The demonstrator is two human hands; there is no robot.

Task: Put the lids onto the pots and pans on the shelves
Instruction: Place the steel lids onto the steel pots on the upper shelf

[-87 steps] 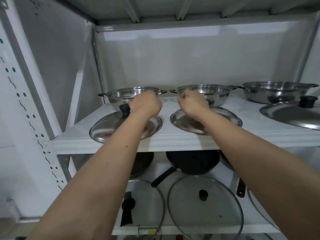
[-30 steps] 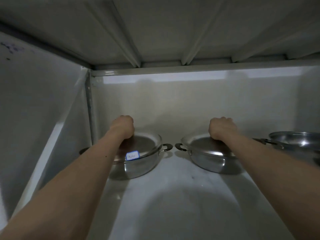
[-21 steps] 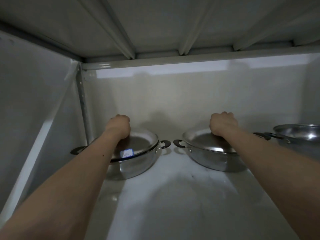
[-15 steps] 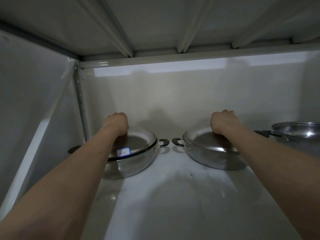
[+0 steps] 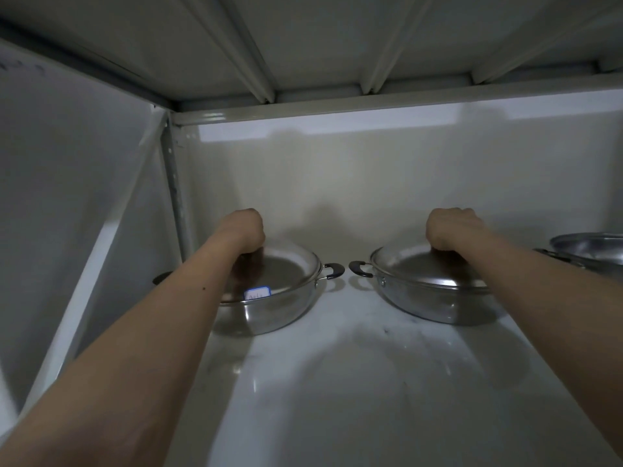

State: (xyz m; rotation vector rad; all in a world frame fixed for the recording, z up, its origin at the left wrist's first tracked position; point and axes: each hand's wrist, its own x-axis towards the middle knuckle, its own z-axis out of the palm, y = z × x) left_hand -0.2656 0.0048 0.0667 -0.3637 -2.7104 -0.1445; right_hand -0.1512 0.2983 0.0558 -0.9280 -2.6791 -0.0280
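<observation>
Two shallow steel pots stand side by side at the back of a white shelf (image 5: 354, 382). The left pot (image 5: 279, 310) carries a steel lid (image 5: 286, 267) with a small white label at its front edge. My left hand (image 5: 244, 230) is closed over that lid's knob, which is hidden under the fist. The right pot (image 5: 435, 303) also wears a steel lid (image 5: 414, 267), and my right hand (image 5: 450, 227) grips its knob. Both lids sit down on their pot rims. Black side handles of the two pots face each other.
A third steel pot (image 5: 590, 247) without a lid shows at the right edge. The underside of the shelf above (image 5: 320, 45) hangs low overhead. A perforated upright post (image 5: 173, 190) and a side panel close off the left.
Earlier both lids lay on the shelf in front of the pots; they now rest on the pots. Over the last second both hands stay on the knobs and the view shifts slightly.
</observation>
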